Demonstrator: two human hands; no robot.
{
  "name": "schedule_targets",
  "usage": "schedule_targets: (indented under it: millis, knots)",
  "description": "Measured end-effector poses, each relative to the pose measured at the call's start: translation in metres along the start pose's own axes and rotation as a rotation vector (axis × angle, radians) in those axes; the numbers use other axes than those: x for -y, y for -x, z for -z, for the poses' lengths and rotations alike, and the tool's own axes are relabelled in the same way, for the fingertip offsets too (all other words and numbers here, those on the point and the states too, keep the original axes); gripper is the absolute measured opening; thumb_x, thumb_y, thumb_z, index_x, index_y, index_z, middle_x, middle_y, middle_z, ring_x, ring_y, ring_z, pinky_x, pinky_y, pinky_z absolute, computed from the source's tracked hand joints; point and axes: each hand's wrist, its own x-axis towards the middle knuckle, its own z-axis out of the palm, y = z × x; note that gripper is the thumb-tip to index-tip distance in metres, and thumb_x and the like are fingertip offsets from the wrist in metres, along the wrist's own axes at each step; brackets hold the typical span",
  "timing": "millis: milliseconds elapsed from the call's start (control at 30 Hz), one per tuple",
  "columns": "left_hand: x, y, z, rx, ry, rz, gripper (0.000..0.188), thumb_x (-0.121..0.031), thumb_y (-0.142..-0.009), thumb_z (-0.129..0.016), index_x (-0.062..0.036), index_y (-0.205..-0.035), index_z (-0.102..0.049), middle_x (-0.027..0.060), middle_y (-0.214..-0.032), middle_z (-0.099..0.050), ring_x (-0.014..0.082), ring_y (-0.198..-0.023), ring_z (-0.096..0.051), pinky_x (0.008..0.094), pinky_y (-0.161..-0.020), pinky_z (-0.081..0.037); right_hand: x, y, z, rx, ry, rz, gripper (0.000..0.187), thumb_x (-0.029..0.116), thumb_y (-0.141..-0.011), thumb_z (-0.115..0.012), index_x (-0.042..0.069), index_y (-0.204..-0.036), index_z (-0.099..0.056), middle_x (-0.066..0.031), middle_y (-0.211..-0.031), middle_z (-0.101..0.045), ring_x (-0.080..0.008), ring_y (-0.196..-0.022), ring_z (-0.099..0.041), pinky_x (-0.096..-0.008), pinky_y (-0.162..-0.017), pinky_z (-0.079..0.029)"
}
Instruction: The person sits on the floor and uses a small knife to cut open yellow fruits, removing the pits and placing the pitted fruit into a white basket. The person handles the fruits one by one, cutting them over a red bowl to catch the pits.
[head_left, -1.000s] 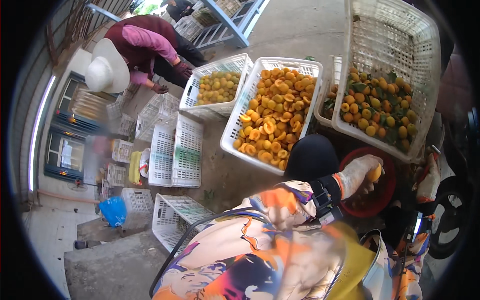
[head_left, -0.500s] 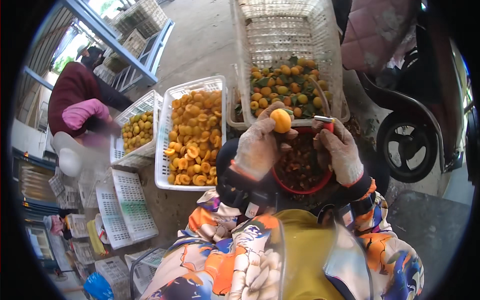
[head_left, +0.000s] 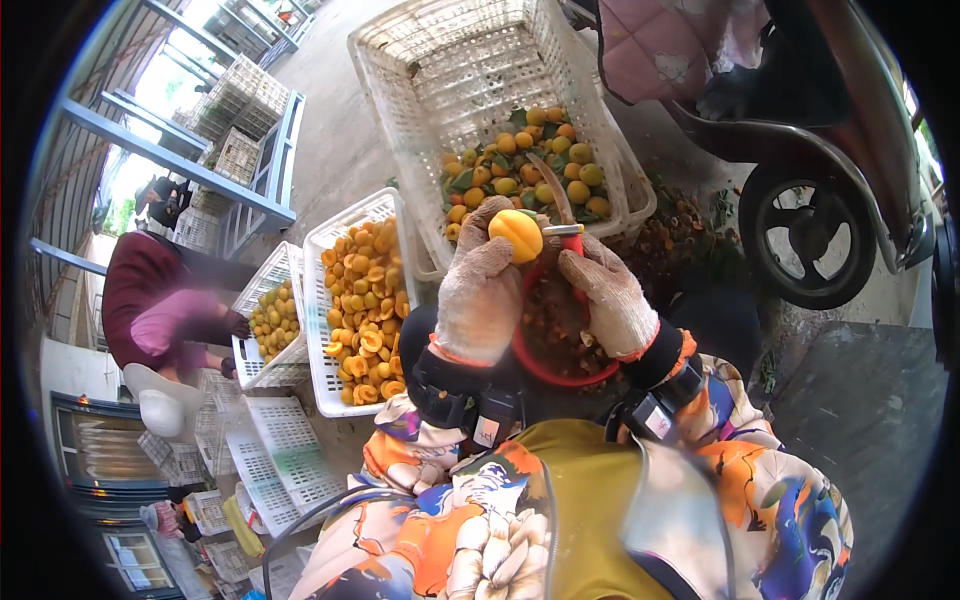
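Note:
My left hand (head_left: pixel 478 300), in a whitish work glove, grips a yellow-orange apricot (head_left: pixel 516 238) between thumb and fingers. In the gloved right hand (head_left: pixel 612 305) is a red-handled knife (head_left: pixel 572 243); a slim curved blade seems to rise from it, and a short silver piece points at the apricot, close to or touching it. Beneath both hands stands a red bucket (head_left: pixel 575 380) with brownish scraps in it. Beyond them is a large white crate (head_left: pixel 400 110) holding whole apricots (head_left: pixel 520 170) and green leaves.
Halved apricots (head_left: pixel 362 310) fill a white crate (head_left: pixel 325 375) at my left. Past it, a co-worker (head_left: pixel 165 300) bends over another crate of fruit (head_left: pixel 278 318). Empty crates (head_left: pixel 285 455) lie lower left. A scooter wheel (head_left: pixel 808 235) stands at right, near leaf litter (head_left: pixel 690 235).
The view has shifted, so the crates sit differently in it. My hands have come closer together, bringing the knife's silver piece up to the apricot. The co-worker's hands now show at their crate.

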Motion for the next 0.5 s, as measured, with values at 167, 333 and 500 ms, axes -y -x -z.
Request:
schedule_targets:
  millis: [167, 333, 500]
  knots:
    - [0.022, -0.008, -0.025, -0.052, -0.725, -0.107, 0.053, 0.000, -0.087, -0.065, -0.0019, -0.137, -0.046, 0.0110, -0.128, -0.056, 0.0216, -0.116, -0.056, 0.0357, -0.101, -0.045, 0.005, 0.001, 0.021, -0.034, -0.091, 0.038, 0.031, 0.022, -0.100, -0.050, 0.003, -0.124, -0.052, -0.0053, -0.084, -0.064, -0.0079, -0.054, -0.057, -0.0195, -0.043, -0.044]
    - [0.008, -0.014, -0.017, -0.094, -0.134, 0.198, 0.044, -0.015, -0.088, -0.053, -0.0082, -0.131, -0.053, 0.0146, -0.113, -0.064, 0.0265, -0.082, -0.066, 0.0350, -0.066, -0.049, 0.033, 0.013, 0.018, -0.102, 0.061, 0.114, 0.024, 0.022, -0.098, -0.053, 0.003, -0.114, -0.057, -0.0027, -0.086, -0.064, -0.0103, -0.069, -0.058, -0.0227, -0.064, -0.048]
    - [0.013, -0.011, -0.031, -0.082, -0.099, 0.245, 0.043, -0.021, -0.087, -0.054, -0.0096, -0.129, -0.055, 0.0135, -0.114, -0.065, 0.0252, -0.082, -0.065, 0.0369, -0.072, -0.053, 0.033, 0.019, 0.028, -0.078, 0.643, 0.188, 0.020, 0.020, -0.097, -0.056, 0.002, -0.102, -0.059, -0.0059, -0.085, -0.065, -0.0147, -0.078, -0.060, -0.0296, -0.074, -0.049]
